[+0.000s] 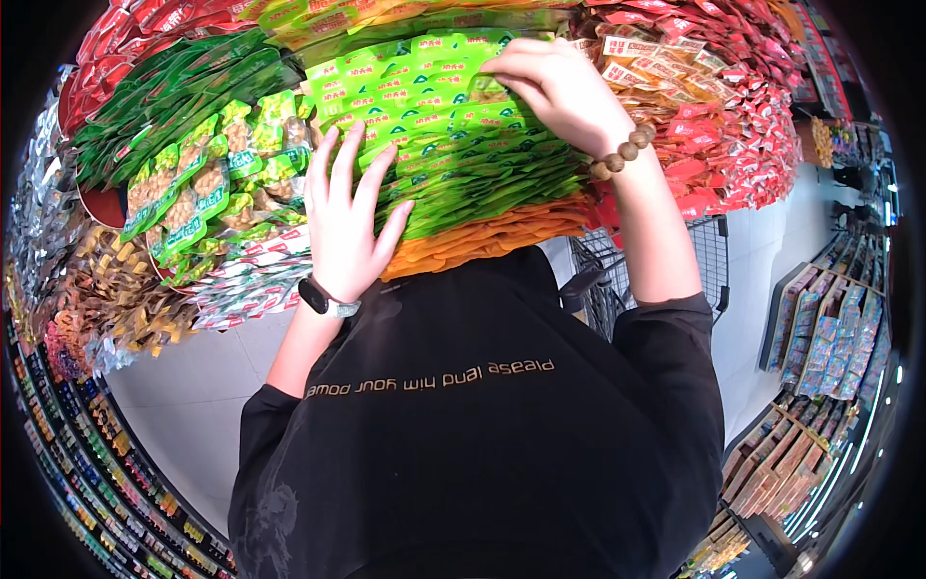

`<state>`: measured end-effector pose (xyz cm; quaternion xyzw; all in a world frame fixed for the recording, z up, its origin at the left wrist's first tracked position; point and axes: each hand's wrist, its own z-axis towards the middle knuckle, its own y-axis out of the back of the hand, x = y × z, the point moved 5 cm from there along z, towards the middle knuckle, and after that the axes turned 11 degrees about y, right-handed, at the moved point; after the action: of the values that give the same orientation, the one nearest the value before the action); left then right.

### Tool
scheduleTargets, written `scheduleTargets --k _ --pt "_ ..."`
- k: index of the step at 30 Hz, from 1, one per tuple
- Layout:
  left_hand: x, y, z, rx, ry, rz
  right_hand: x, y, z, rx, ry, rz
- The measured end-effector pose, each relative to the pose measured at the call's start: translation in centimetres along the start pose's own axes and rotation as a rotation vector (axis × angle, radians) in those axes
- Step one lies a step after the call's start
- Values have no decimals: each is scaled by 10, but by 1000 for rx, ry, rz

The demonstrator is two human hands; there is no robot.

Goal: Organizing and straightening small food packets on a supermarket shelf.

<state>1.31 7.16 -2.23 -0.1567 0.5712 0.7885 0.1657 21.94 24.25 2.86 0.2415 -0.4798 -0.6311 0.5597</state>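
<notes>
Bright green snack packets (427,101) lie in overlapping rows before me, with orange packets (492,235) layered along the near edge. My left hand (351,210), fingers spread, rests at the left side of the green rows and holds nothing that I can see; a watch (318,297) is on its wrist. At the upper right of the same rows, my right hand (561,90) has its fingertips bent down on a green packet with a see-through window (488,90). Whether they pinch it is unclear. Wooden beads (623,152) circle that wrist.
Nut packets (192,192) and dark green packets (181,94) are heaped at the left, red packets (694,145) at the right. A wire shopping cart (705,250) stands beyond my right arm. Stocked shelves (108,463) curve along the lower left; display racks (825,326) stand at the right.
</notes>
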Motion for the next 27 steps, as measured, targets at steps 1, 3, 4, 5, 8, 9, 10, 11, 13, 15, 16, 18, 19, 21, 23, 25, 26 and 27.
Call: scheduleTargets --k 1,3,4,5,8,9,10,11,13,15,16,18,19,21,23,25,26,27 --pt "0 0 1 2 -4 -1 0 -5 -2 30 26 -39" --pt "0 0 1 8 -3 -4 5 -9 -5 25 29 -17" --pt "0 0 1 10 -2 -5 10 -8 -4 65 -19 -72" --pt "0 1 0 5 1 -1 12 -9 -4 106 -66 -127" --pt "-1 1 0 0 -4 1 13 -12 -12 31 -18 -111" --pt "0 1 0 -4 -5 6 14 -12 -13 5 10 -90" --pt "2 -1 1 -10 -6 1 13 -15 -14 67 -11 -98" --pt "3 -3 1 -7 -9 0 11 -18 -15 67 -14 -99" --pt "3 -3 2 -5 -15 4 6 -29 -16 136 -26 -39" --pt "2 -2 2 1 -19 7 6 -29 -20 162 -58 -48" --pt "2 -2 2 4 -18 9 6 -30 -21 163 -67 -49" --pt "2 -3 1 3 -19 7 8 -29 -21 162 -78 -51" --pt "2 -3 0 -1 -16 4 11 -28 -21 193 -102 -60" --pt "0 -1 1 -1 -19 11 17 -28 -23 222 -128 -71" --pt "-1 0 2 -1 -22 17 24 -27 -26 219 -109 -171" --pt "0 -1 2 5 -19 13 25 -24 -31 187 -87 -170" --pt "0 0 3 5 -19 11 26 -20 -34 155 -65 -168" --pt "2 2 3 3 -26 -33 26 -18 -35 157 -57 -165"
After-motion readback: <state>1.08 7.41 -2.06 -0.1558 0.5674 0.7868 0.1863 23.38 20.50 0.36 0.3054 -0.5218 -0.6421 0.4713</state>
